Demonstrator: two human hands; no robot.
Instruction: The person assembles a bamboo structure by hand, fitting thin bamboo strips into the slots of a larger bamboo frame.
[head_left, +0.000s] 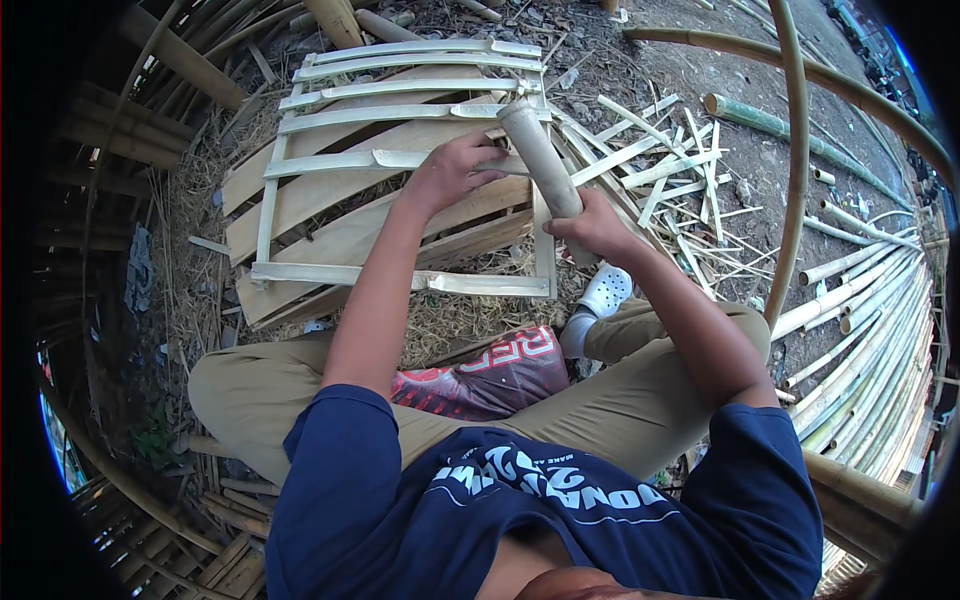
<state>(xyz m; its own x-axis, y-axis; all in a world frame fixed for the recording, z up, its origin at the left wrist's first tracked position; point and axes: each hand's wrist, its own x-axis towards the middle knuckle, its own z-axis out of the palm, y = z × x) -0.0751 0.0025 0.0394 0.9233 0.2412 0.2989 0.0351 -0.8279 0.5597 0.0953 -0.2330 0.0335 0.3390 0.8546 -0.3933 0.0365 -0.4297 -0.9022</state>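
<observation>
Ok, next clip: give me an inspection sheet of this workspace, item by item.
Surface: bare dirt ground strewn with straw.
Job's things: bamboo slat frame lying on wooden planks; thick bamboo tube.
Clutter: loose bamboo splints; red printed sack.
Grippers: left hand on a slat; right hand grips the tube.
Cables: nothing seen.
Surroundings: stacked bamboo poles on the right; white clog.

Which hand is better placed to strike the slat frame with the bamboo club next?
Right. The right hand grips the bamboo club, raised over the frame; the left hand presses a slat.
</observation>
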